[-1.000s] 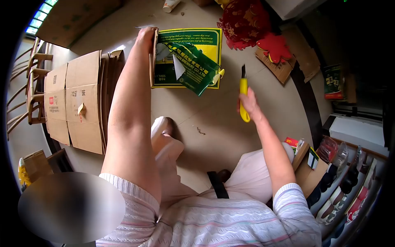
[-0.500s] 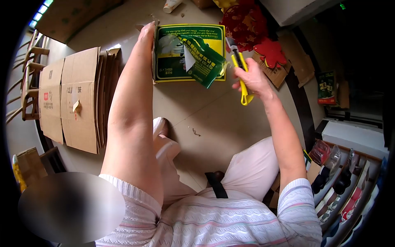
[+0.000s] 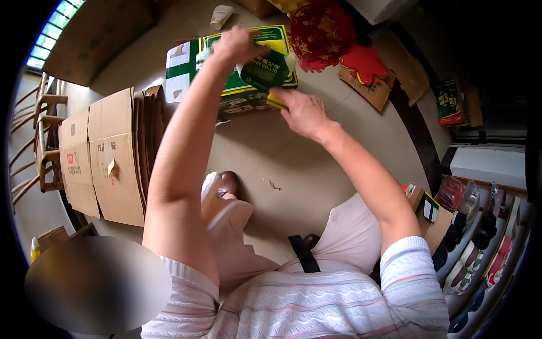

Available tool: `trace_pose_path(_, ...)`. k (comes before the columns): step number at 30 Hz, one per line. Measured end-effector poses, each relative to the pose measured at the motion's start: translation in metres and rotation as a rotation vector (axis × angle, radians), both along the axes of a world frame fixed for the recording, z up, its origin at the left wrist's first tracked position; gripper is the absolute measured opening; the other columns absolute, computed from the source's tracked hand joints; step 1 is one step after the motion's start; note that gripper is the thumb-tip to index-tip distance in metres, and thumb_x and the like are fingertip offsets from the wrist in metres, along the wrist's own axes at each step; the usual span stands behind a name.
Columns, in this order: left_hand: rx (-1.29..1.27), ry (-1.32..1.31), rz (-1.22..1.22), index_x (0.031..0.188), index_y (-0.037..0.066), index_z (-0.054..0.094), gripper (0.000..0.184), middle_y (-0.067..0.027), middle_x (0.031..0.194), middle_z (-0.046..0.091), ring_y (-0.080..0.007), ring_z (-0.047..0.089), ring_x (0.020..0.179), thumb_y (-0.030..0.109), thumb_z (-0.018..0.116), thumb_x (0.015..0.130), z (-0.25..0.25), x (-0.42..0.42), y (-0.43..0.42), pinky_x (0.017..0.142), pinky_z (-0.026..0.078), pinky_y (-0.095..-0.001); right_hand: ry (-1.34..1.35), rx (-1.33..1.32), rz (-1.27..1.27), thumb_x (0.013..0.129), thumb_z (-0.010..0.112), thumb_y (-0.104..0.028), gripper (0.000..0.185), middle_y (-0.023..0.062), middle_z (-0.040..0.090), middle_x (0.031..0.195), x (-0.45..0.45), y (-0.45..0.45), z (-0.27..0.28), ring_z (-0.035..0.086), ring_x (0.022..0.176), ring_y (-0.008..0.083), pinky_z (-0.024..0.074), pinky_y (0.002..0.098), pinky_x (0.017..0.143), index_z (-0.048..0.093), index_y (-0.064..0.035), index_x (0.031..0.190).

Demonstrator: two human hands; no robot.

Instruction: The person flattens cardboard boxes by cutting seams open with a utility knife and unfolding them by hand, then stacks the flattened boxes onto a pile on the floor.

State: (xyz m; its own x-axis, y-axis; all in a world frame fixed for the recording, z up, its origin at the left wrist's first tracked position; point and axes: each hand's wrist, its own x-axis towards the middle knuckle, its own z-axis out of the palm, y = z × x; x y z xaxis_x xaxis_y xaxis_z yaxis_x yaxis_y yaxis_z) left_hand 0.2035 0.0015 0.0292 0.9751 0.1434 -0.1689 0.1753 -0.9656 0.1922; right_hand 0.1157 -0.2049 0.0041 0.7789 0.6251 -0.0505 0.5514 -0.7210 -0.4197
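A green and yellow printed cardboard beer box (image 3: pixel 248 104) stands on the floor in front of me. A loose green printed plastic piece (image 3: pixel 265 70) lies across its top. My left hand (image 3: pixel 237 45) is over the box top, beside that plastic, its fingers blurred by motion. At the near right edge of the box, my right hand (image 3: pixel 305 113) is closed around a yellow utility knife (image 3: pixel 275 100). Only a short yellow part of the knife shows; its blade is hidden from sight.
Flattened cardboard boxes (image 3: pixel 101 155) stand at left beside wooden chairs (image 3: pixel 49 135). Red paper decorations (image 3: pixel 364 63) lie right of the box, partly on cardboard. A paper cup (image 3: pixel 222 17) is at the back. A shoe rack (image 3: pixel 480 248) stands at lower right.
My left hand has moved from the box's left edge to over its top. My right hand and the knife have moved left, against the box. The box now appears turned, showing more sides.
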Motion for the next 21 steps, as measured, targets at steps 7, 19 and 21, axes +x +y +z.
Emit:
trace_pose_path(7, -0.133, -0.012, -0.245, 0.097, 0.015, 0.068, 0.045, -0.0087, 0.111, 0.055, -0.0268, 0.053, 0.106, 0.035, 0.075, 0.056, -0.017, -0.005, 0.022, 0.086, 0.046, -0.0394, 0.45, 0.419, -0.413, 0.079, 0.055, -0.011, 0.04, 0.0131, 0.063, 0.078, 0.011, -0.06, 0.008, 0.064, 0.058, 0.0239, 0.0532, 0.0338, 0.059, 0.05, -0.0058, 0.119)
trace_pose_path(19, -0.243, 0.103, -0.305, 0.078, 0.002, 0.069, 0.045, -0.0086, 0.106, 0.058, -0.024, 0.06, 0.088, 0.045, 0.068, 0.064, 0.006, -0.015, 0.021, 0.075, 0.047, -0.0333, 0.628, 0.388, -0.385, 0.082, 0.056, -0.013, 0.046, 0.0042, 0.057, 0.076, 0.022, -0.029, 0.029, 0.056, 0.048, 0.0112, 0.0465, 0.0258, 0.042, 0.043, -0.0042, 0.125)
trace_pose_path(21, -0.127, 0.178, -0.215, 0.076, -0.002, 0.069, 0.049, -0.011, 0.126, 0.053, -0.025, 0.062, 0.089, 0.046, 0.068, 0.064, 0.008, -0.01, 0.013, 0.076, 0.047, -0.033, 0.632, 0.37, -0.398, 0.082, 0.056, -0.013, 0.046, 0.0043, 0.057, 0.076, 0.019, -0.025, 0.027, 0.056, 0.048, 0.0113, 0.0466, 0.0262, 0.042, 0.043, -0.0044, 0.125)
